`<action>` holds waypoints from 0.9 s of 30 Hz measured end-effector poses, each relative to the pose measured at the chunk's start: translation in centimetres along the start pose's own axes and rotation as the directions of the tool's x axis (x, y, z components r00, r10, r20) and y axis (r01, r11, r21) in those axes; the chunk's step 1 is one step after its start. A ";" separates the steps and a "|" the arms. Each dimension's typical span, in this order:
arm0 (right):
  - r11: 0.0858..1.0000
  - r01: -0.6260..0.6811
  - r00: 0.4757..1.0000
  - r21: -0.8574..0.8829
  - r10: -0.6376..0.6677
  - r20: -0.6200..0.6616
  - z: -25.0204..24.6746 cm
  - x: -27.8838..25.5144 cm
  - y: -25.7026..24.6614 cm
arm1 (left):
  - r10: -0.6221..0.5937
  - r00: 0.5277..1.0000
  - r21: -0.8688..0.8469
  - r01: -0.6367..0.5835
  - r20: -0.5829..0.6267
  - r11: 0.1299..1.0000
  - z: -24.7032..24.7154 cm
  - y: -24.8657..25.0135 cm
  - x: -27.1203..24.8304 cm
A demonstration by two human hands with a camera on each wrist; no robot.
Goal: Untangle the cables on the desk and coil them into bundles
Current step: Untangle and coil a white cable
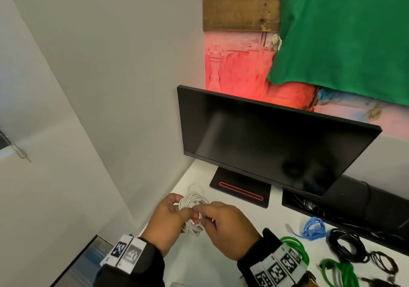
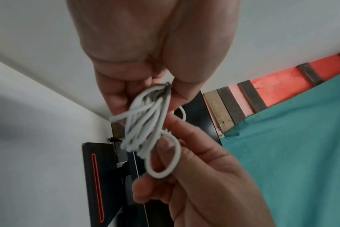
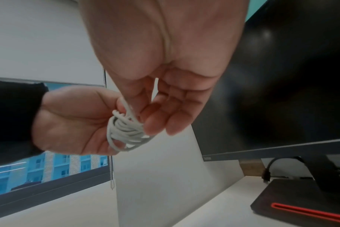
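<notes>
Gripping white cable coil [image 1: 192,211] above bench [image 1: 199,262] near its 9 o'clock edge: left hand [image 1: 166,220] curled round bundle, right hand [image 1: 223,227] pinching a strand. Blue cable [image 1: 314,229], green cables [image 1: 296,248], black cables [image 1: 347,245] lie at 3 o'clock; monitor [image 1: 265,140] at 12 o'clock.

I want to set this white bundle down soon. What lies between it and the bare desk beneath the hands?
Nothing visible does. Left hand and right hand hold the white cable bundle above bare desk; the green cables lie off to the right.
</notes>
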State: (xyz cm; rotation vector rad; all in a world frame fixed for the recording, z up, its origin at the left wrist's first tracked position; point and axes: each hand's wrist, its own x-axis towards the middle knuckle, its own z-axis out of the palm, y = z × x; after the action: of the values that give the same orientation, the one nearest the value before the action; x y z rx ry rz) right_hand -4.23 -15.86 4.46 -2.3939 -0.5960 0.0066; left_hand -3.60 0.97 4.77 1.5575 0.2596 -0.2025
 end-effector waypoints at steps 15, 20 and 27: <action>0.975 -0.112 0.992 0.191 0.099 0.077 -2.7 0.0 1.4 | 0.247 0.967 0.525 -0.180 -0.060 0.832 -0.5 -0.8 0.5; 0.978 -0.149 0.977 0.148 0.122 0.177 -3.4 -0.4 1.9 | 0.305 0.948 0.626 -0.185 -0.088 0.758 -1.6 -1.2 0.5; 0.859 -0.269 0.961 0.435 0.266 0.070 -3.8 -0.8 4.1 | 0.246 0.957 0.236 -0.206 -0.155 0.950 -2.3 0.7 0.8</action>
State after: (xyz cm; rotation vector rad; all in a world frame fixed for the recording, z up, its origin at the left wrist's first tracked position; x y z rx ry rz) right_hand -2.63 -21.22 4.85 -2.0086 -0.2229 0.2470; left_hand -2.72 3.29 5.25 1.8128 0.2035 0.0979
